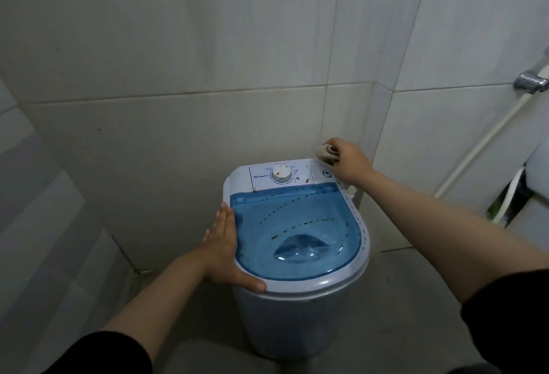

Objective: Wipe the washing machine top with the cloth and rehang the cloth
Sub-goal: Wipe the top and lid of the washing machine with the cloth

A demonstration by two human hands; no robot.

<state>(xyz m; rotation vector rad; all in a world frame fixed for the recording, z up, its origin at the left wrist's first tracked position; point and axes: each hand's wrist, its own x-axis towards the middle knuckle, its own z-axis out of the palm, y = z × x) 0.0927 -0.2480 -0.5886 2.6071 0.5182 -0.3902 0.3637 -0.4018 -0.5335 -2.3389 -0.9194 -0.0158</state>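
Note:
A small white washing machine (300, 308) with a clear blue lid (294, 225) stands against the tiled wall. Its white control panel with a round dial (281, 174) runs along the back. My right hand (349, 163) is closed around a bunched beige cloth (325, 152) at the machine's back right corner, by the wall. My left hand (227, 252) lies flat with fingers together on the left rim of the lid, thumb along the front edge. Small brownish and green specks dot the lid and panel.
Tiled walls close in behind and on both sides. A metal fitting (531, 82) with a white hose (487, 139) hangs on the right wall. A white fixture with dark gaps (523, 195) sits at the right edge. Grey floor surrounds the machine.

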